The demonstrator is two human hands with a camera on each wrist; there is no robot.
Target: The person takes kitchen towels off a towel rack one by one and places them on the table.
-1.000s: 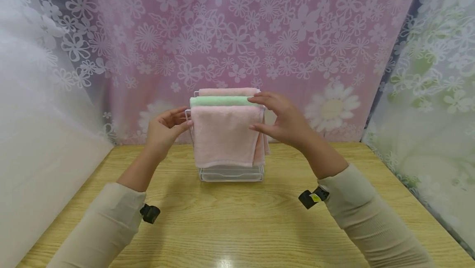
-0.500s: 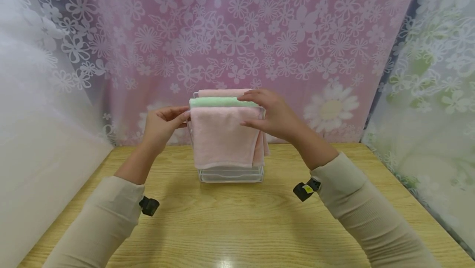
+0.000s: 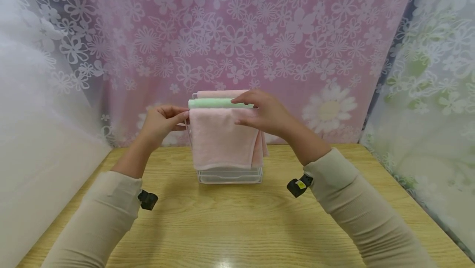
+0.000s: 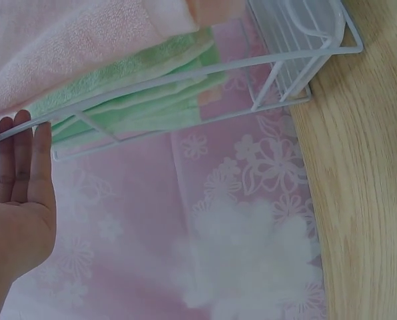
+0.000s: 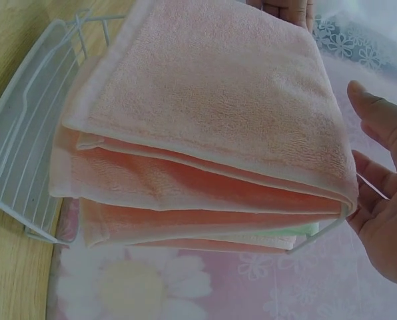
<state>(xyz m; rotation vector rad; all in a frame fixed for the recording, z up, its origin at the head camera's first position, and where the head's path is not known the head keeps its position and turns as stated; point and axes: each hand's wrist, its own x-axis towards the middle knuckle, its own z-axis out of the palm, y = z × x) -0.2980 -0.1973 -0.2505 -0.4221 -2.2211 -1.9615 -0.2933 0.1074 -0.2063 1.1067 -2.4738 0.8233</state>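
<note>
A white wire towel rack [image 3: 230,176] carries three rows of hung towels: a pink towel [image 3: 222,142] in front, a green towel [image 3: 209,103] in the middle and another pink towel [image 3: 220,94] at the back. My left hand [image 3: 157,128] pinches the rack's upper left wire between thumb and fingers; the left wrist view shows the fingertips at that wire. Over the front towel's upper right part is my right hand [image 3: 272,113], thumb before it and fingers reaching toward the green towel. In the right wrist view, the thumb of the right hand [image 5: 392,207] stands apart from the folded pink towel [image 5: 218,80].
The rack stands on a wood-grain table [image 3: 230,218], with a shallow tray [image 5: 32,113] at its base. A pink floral curtain [image 3: 237,33] hangs close behind. Pale sheets [image 3: 48,115] close off both sides. Each sleeve cuff bears a small black camera [image 3: 148,200].
My right hand has moved left along the towels' tops, its fingers now farther over the green towel. My left hand has closed more tightly on the rack's left wire.
</note>
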